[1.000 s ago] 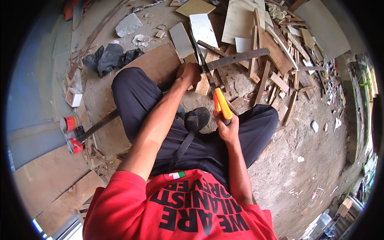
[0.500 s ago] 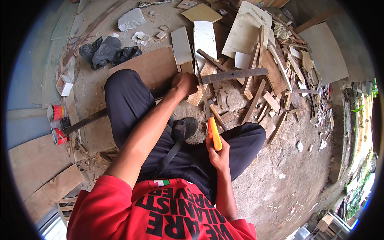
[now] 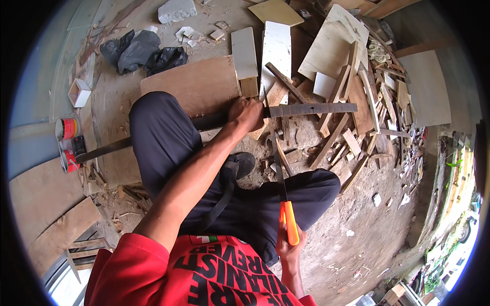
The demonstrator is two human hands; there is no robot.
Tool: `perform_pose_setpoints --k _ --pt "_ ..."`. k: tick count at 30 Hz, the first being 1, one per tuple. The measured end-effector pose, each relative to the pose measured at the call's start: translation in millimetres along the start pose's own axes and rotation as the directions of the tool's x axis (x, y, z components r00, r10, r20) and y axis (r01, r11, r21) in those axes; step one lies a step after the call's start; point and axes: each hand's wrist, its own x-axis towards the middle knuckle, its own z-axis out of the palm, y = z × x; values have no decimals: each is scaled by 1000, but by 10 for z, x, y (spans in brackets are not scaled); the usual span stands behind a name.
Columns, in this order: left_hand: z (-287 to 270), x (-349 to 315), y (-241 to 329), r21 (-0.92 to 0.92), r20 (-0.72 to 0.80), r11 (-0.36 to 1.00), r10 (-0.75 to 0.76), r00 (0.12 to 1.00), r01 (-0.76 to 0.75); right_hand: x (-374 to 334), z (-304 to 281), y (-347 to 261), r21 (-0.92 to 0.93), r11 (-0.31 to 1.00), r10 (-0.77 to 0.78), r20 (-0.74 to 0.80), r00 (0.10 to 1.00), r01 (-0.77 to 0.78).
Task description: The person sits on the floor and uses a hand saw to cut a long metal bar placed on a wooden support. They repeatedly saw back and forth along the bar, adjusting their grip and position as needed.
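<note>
My right hand is closed round the orange handle of a handsaw. The saw's dark blade runs up and away from me and crosses a long dark wooden strip. Just left of the blade, my left hand grips that strip in a closed fist. The strip passes over my bent left leg, and its far-left end lies by some red cans. Beyond my left hand a brown board lies beside the strip.
Scrap wood lies heaped at the right, with a large pale panel leaning on it. Black plastic bags and a concrete chunk lie at the far left. Red cans stand at the left edge.
My right hand has drawn the saw back toward me, so more of the blade shows on my side of the strip. My left hand keeps its grip; the view has shifted slightly.
</note>
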Motion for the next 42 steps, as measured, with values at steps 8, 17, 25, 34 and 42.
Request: perform_pose_setpoints --k 8,17,25,34,42 --pt "-509 -64 132 -300 -18 953 -39 999 32 1965 825 -554 112 990 -85 22 996 82" --pt "-572 34 159 -246 127 959 -115 985 143 1496 650 -143 447 893 -2 113 994 -49" --pt "-191 24 71 -291 111 948 -101 989 129 -345 -169 -119 121 991 -48 -13 999 49" --pt "-547 -30 130 -336 -142 941 -12 990 -37 2272 884 -557 143 987 -66 -15 998 68" --pt "-377 23 72 -168 28 983 -68 997 72 1252 629 -286 221 970 -85 -66 994 97"
